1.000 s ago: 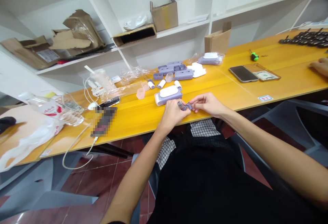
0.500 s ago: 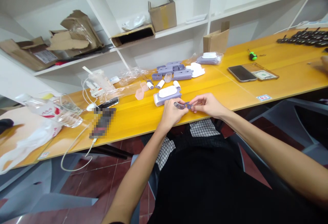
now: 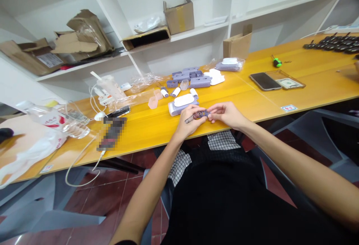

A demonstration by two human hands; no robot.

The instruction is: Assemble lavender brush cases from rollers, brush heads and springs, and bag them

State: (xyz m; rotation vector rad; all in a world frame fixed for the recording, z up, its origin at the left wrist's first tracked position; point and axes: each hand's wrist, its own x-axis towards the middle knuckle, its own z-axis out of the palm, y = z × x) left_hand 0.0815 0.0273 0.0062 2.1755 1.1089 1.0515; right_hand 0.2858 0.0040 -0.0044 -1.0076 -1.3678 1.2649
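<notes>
Between my two hands, close to the table's front edge, is a slim grey-purple part (image 3: 200, 114) with a row of openings along it. My left hand (image 3: 188, 124) is closed round its left portion, and the fingers hide some of it. At its right end, the thumb and fingertips of my right hand (image 3: 226, 115) pinch it. Just beyond my left hand lies a purple case with a white oval top (image 3: 184, 102). Behind that case are small white cylinders (image 3: 176, 92) and several purple perforated housings (image 3: 199, 82).
Pinkish flat pieces (image 3: 153, 102) and crumpled clear plastic (image 3: 146, 82) lie left of the housings. Farther left are a cabled phone (image 3: 119, 113) and a plastic bottle (image 3: 53, 119). Rightward are a phone (image 3: 265, 81) and a green-black screwdriver (image 3: 277, 62). Shelves with cardboard boxes (image 3: 179, 16) stand behind.
The slim part has turned in my hands, so more of its face with openings shows now. Both hands stay in nearly the same place.
</notes>
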